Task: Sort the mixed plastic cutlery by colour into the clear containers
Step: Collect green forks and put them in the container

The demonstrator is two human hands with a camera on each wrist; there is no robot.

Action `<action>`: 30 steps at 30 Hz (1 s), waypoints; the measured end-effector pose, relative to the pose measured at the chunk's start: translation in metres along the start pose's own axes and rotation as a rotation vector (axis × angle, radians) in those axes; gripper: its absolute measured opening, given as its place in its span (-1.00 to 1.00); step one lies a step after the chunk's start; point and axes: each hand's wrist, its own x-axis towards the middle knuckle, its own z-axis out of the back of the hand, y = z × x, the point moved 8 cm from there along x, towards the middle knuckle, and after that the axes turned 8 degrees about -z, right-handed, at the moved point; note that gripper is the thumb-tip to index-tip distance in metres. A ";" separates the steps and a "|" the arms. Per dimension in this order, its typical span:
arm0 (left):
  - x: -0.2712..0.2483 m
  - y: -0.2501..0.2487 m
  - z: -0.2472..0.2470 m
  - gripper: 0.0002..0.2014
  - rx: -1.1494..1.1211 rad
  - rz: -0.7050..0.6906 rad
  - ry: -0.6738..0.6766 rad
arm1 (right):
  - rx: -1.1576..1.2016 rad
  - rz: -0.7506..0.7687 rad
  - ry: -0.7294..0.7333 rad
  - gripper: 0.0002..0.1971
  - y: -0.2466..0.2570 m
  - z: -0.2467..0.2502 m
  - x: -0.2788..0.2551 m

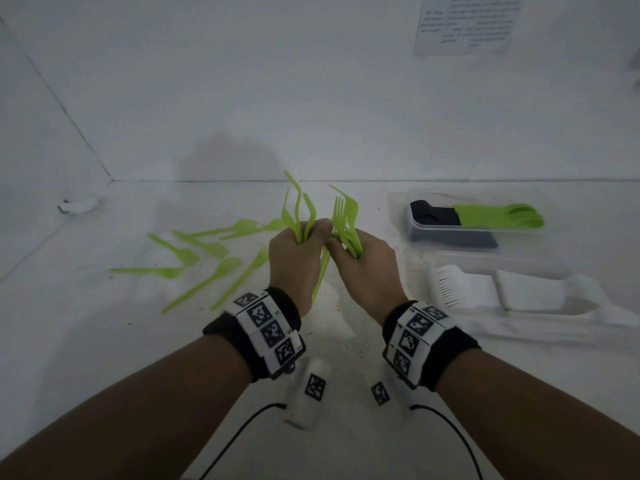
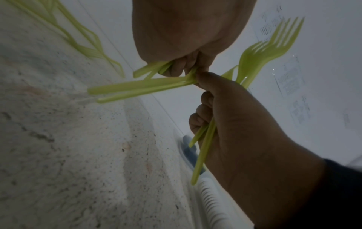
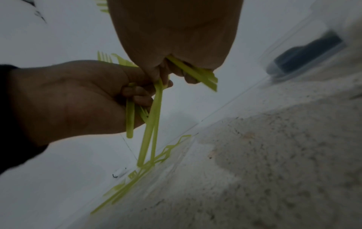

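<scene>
Over the middle of the table my left hand grips a bunch of green cutlery with the heads pointing up. Right beside it and touching it, my right hand grips a bunch of green forks, tines up. In the left wrist view the fork heads stick out above my right hand, and green handles cross between the two fists. In the right wrist view long green handles hang down from my left hand. Several loose green pieces lie on the table to the left.
At the back right stands a clear container with black and green cutlery in it. Nearer on the right, a second clear container holds white cutlery. A small white object lies near the far left wall. White walls close the back and left.
</scene>
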 end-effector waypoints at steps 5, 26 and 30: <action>0.005 0.002 -0.002 -0.86 -0.039 0.002 0.054 | 0.047 -0.039 -0.050 -0.50 0.001 0.007 -0.001; 0.041 0.011 0.009 -0.87 -0.053 -0.068 0.123 | 0.002 -0.104 -0.166 -0.54 0.010 -0.015 0.001; 0.050 0.014 0.017 -0.85 -0.024 -0.085 0.011 | 0.109 -0.193 -0.246 -0.66 0.003 -0.012 0.007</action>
